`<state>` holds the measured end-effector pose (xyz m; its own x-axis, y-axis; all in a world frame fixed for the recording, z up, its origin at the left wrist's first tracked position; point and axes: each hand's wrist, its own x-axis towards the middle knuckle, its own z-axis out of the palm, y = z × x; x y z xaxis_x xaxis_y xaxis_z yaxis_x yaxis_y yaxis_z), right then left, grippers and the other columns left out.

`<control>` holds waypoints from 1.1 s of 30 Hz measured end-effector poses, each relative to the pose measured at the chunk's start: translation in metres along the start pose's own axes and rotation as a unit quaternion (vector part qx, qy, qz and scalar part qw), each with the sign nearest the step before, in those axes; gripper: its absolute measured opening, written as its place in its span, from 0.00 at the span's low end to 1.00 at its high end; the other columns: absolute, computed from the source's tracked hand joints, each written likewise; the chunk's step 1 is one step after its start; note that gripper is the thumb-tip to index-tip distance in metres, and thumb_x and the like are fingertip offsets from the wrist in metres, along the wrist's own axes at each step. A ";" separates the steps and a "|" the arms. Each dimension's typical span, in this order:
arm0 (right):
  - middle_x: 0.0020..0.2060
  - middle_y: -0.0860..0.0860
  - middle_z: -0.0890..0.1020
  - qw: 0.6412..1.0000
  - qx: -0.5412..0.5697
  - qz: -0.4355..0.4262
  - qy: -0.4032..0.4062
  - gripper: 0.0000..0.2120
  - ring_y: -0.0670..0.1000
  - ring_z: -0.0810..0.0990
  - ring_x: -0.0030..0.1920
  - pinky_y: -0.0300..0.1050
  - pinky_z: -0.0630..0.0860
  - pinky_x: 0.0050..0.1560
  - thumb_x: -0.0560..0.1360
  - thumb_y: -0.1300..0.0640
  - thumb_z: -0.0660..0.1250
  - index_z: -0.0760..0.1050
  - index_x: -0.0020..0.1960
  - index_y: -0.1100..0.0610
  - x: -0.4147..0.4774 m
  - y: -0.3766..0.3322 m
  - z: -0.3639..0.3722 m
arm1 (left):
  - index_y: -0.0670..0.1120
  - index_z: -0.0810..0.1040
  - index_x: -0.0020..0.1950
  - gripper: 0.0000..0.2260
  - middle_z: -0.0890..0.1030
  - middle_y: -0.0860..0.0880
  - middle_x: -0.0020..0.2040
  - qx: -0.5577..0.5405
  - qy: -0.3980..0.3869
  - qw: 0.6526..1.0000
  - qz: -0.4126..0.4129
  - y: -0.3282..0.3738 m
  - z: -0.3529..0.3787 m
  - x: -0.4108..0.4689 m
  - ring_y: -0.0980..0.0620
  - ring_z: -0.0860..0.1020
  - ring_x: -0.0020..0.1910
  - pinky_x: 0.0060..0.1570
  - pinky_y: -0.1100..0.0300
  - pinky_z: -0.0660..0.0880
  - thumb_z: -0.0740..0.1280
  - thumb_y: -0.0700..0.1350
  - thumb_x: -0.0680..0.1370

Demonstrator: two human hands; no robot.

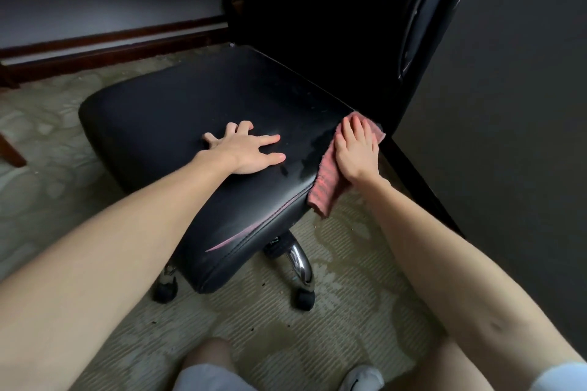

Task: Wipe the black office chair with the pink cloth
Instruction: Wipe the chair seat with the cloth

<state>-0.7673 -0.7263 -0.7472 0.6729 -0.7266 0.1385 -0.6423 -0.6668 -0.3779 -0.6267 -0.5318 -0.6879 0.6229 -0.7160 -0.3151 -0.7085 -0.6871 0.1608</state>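
Both arms are bare and stretched out into the frame. The left arm runs in from the lower left up toward the middle, and the left hand sits palm down just left of center, fingers straight and splayed wide, thumb sticking out toward the right. The right arm comes in from the lower right corner. The right hand is right of center, also flat and palm down, fingers held close together and pointing at the top of the frame. The hands are near each other but not touching. A bare knee pokes in at the bottom edge.
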 end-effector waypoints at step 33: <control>0.79 0.54 0.50 0.988 0.100 -0.082 0.083 0.29 0.50 0.45 0.79 0.47 0.40 0.77 0.82 0.48 0.40 0.51 0.79 0.61 -0.081 -0.034 0.026 | 0.70 0.50 0.77 0.33 0.53 0.49 0.78 0.046 0.012 0.999 0.000 -0.003 0.001 0.001 0.45 0.50 0.77 0.68 0.30 0.52 0.52 0.76 0.73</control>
<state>-0.7903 -0.6404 -0.7689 0.6815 -0.6400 0.3550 -0.4328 -0.7436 -0.5096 -0.6240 -0.5307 -0.6893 0.6298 -0.7194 -0.2928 -0.7355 -0.6736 0.0729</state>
